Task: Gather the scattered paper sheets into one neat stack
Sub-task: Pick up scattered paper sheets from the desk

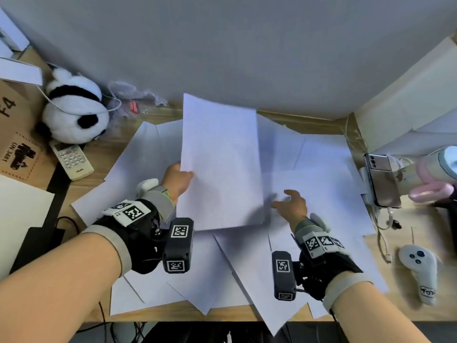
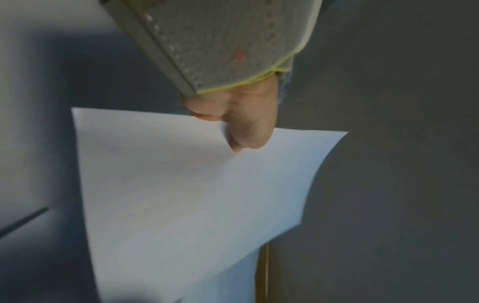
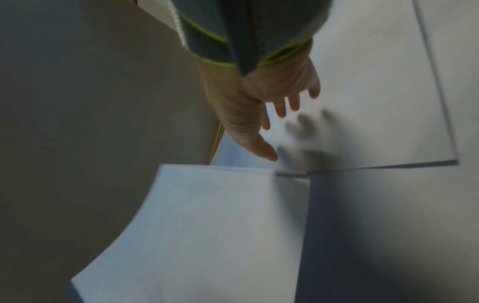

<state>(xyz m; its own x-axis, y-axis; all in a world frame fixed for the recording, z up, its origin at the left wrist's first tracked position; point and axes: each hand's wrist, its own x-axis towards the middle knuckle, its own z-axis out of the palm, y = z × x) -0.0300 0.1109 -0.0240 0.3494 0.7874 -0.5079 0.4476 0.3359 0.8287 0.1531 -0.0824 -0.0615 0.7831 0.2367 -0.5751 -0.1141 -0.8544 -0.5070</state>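
Many white paper sheets (image 1: 319, 191) lie scattered and overlapping across the wooden desk (image 1: 99, 157). My left hand (image 1: 178, 180) pinches the left edge of a lifted bundle of sheets (image 1: 220, 164), raised above the others; the left wrist view shows my thumb on the held paper (image 2: 191, 194). My right hand (image 1: 289, 205) hovers just right of the bundle's lower corner, fingers spread and holding nothing. In the right wrist view the right hand (image 3: 279, 114) casts a shadow on a flat sheet (image 3: 376, 102), with the lifted bundle (image 3: 207, 235) below it.
A panda plush (image 1: 74, 112) and a white remote (image 1: 71, 160) sit at the left by a cardboard box (image 1: 14, 134). At the right are a phone (image 1: 382, 179), a pink-handled item (image 1: 430, 184), cables and a white controller (image 1: 420, 271). A grey wall (image 1: 222, 45) rises behind.
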